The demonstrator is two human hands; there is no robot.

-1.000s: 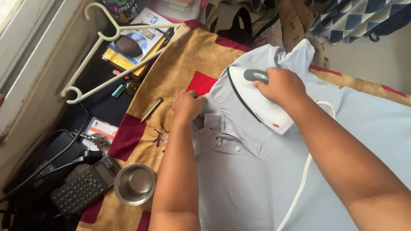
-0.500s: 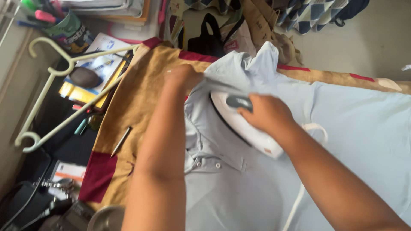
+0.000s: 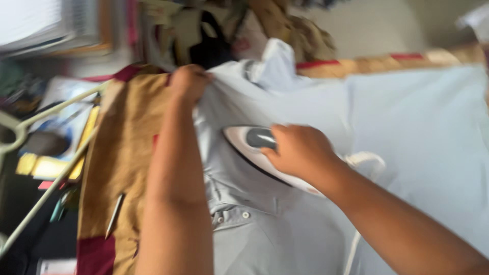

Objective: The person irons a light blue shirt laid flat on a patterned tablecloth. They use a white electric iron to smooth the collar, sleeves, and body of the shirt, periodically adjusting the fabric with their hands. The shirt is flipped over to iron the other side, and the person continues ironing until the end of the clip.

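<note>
A light blue collared shirt (image 3: 407, 137) lies spread over a tan and dark red cloth (image 3: 122, 153). My left hand (image 3: 188, 81) grips the shirt's edge near the shoulder at the far side and pulls it taut. My right hand (image 3: 298, 153) is closed around the grey handle of a white clothes iron (image 3: 254, 147), which rests flat on the shirt just above the buttoned collar (image 3: 239, 214). The iron's white cord (image 3: 367, 159) runs off to the right, under my forearm. The picture is blurred.
A pale plastic hanger (image 3: 35, 153) lies at the left over a yellow book (image 3: 46, 165). A thin metal pen (image 3: 114, 215) sits on the tan cloth. Piled bags and fabric (image 3: 265, 30) crowd the far edge.
The view has swung left and down. My left hand moved from the collar up to the shirt's far edge. The iron slid down toward the collar.
</note>
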